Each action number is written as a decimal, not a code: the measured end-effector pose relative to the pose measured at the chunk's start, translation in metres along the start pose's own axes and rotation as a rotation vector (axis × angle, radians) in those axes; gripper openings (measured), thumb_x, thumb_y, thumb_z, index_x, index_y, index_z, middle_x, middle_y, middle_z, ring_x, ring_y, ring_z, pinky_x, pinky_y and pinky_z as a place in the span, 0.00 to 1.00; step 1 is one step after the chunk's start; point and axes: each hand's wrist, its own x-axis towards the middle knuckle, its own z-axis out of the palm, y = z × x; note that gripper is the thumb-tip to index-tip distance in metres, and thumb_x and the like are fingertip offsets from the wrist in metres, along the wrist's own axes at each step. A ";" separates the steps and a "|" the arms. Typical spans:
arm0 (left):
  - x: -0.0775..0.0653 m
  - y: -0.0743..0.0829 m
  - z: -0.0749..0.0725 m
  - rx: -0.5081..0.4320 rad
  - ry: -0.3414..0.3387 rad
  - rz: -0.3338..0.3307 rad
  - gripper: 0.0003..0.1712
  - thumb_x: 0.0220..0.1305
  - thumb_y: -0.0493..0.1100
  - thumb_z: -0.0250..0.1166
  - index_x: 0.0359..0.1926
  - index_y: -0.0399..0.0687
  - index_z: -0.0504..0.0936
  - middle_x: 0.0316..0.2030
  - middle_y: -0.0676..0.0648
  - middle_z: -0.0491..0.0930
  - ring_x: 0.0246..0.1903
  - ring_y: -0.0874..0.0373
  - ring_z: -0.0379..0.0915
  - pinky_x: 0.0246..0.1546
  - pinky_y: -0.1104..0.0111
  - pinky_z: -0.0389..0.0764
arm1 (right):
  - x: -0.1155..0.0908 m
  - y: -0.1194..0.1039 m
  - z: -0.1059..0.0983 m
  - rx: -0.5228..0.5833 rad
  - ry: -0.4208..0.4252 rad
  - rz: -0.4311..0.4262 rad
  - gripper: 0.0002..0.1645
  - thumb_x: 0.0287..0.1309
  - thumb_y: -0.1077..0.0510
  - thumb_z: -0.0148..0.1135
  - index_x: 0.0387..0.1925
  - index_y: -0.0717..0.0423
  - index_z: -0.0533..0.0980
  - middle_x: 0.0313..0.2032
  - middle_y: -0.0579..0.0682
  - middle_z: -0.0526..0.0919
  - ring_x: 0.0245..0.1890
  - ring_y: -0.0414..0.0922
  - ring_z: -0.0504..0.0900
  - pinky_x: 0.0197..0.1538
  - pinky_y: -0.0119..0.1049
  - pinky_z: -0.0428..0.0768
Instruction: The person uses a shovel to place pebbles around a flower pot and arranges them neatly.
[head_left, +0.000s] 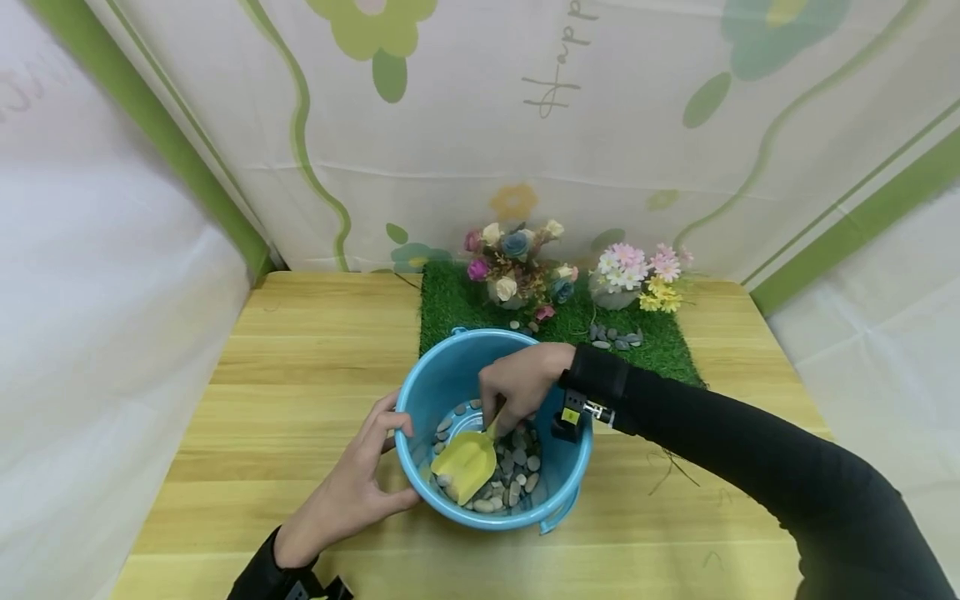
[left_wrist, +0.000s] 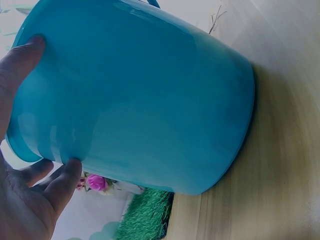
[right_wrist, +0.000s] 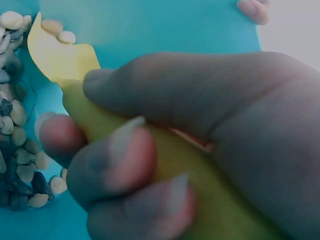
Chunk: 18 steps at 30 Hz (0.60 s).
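A light blue bucket (head_left: 442,379) stands on the wooden table, with a layer of grey and pale pebbles (head_left: 519,468) on its bottom. My left hand (head_left: 356,487) holds the bucket from the left side, one fingertip hooked over the rim. In the left wrist view the thumb (left_wrist: 25,57) presses the outer wall. Reaching down inside, my right hand (head_left: 519,382) grips a yellow toy shovel (head_left: 467,467) by its handle. The shovel's blade lies low among the pebbles, toward the bucket's left side. Beside the blade edge, a few pebbles (right_wrist: 54,27) show in the right wrist view.
Behind the bucket lies a green artificial grass mat (head_left: 442,308). Two flower arrangements stand on it, one of mixed roses (head_left: 516,244) and one of pink, white and yellow blooms (head_left: 626,267). Several dark stones (head_left: 615,337) lie on the mat. A printed curtain (head_left: 465,133) hangs behind.
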 end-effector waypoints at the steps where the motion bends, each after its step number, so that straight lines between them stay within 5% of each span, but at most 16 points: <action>1: 0.000 0.000 0.000 -0.001 0.001 -0.001 0.38 0.50 0.32 0.80 0.53 0.48 0.62 0.74 0.40 0.52 0.68 0.35 0.58 0.52 0.49 0.82 | -0.001 0.001 -0.002 0.011 -0.007 -0.009 0.16 0.73 0.62 0.58 0.28 0.55 0.84 0.19 0.47 0.77 0.18 0.37 0.68 0.28 0.29 0.67; 7: 0.000 -0.001 0.000 0.005 0.002 -0.002 0.37 0.51 0.35 0.80 0.52 0.47 0.62 0.74 0.39 0.53 0.67 0.34 0.59 0.52 0.50 0.82 | -0.007 0.001 -0.009 0.044 -0.025 -0.042 0.13 0.74 0.63 0.57 0.38 0.56 0.87 0.23 0.49 0.80 0.20 0.38 0.71 0.28 0.31 0.69; 18: 0.001 -0.001 -0.001 0.004 -0.001 0.000 0.38 0.50 0.33 0.80 0.52 0.47 0.62 0.73 0.39 0.54 0.67 0.34 0.60 0.52 0.47 0.82 | -0.006 -0.003 -0.007 0.006 -0.009 0.007 0.13 0.74 0.63 0.57 0.37 0.54 0.87 0.22 0.49 0.79 0.18 0.38 0.68 0.27 0.30 0.67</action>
